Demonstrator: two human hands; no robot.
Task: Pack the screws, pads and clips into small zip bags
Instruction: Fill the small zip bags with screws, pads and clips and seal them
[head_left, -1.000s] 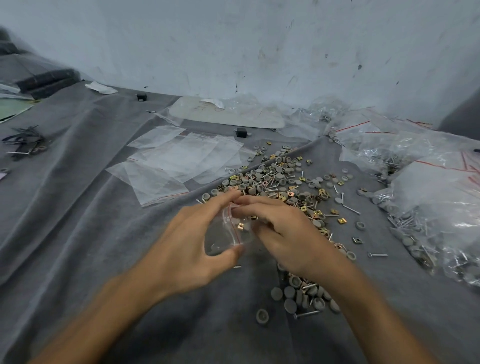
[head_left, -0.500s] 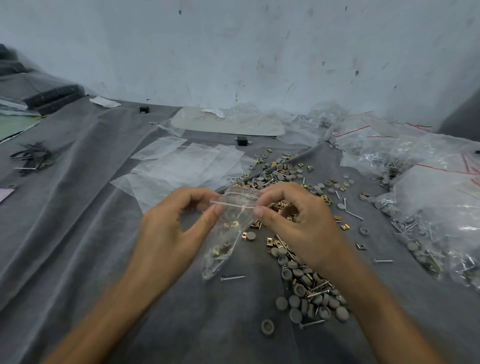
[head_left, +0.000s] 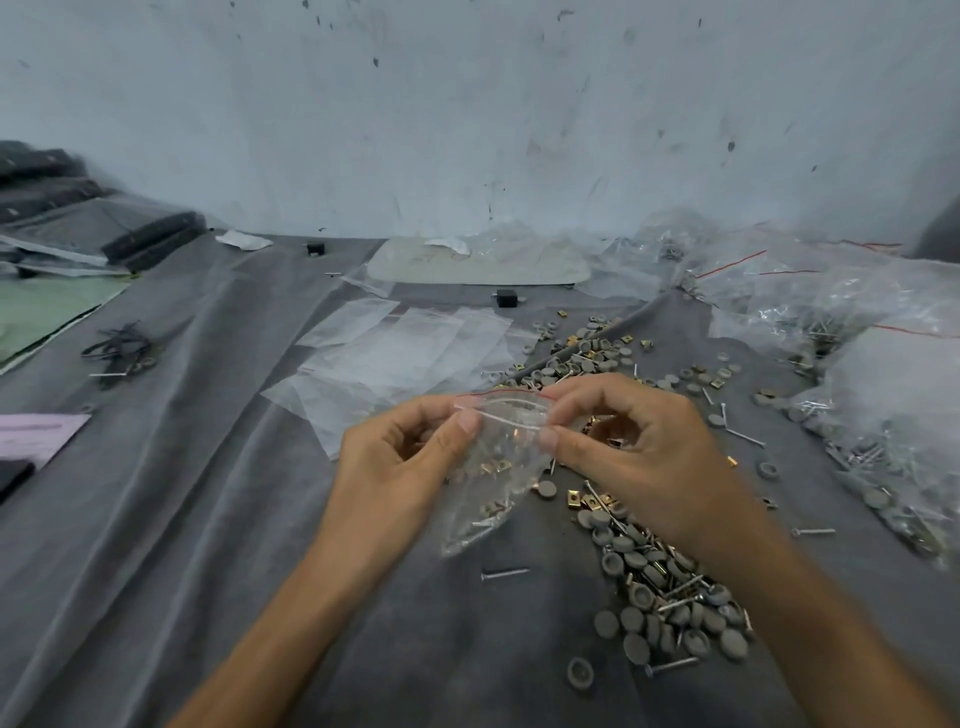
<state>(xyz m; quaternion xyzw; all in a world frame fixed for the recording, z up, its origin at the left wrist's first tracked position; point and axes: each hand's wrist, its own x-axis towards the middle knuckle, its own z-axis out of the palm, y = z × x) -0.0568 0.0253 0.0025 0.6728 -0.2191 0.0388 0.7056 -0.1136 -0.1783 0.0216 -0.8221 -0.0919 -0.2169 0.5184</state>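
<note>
Pinches zip bag (head_left: 501, 465) by seal strip, with left hand (head_left: 397, 467) at left end, right hand (head_left: 644, 457) at right end, above grey cloth (head_left: 208, 519), left of parts pile (head_left: 665, 587).

Grey wrinkled cloth surface (head_left: 182, 519), strewn with small hardware.
At its middle I see flat empty clear zip bags (head_left: 395, 353). A loose scatter of round grey pads, brass clips and silver screws (head_left: 631, 618) runs from there toward me on the right. Heaped filled clear plastic bags (head_left: 883, 384) line the right edge; a tangle of black ties (head_left: 122, 349) and a pink paper sheet (head_left: 39, 431) lie at left.
</note>
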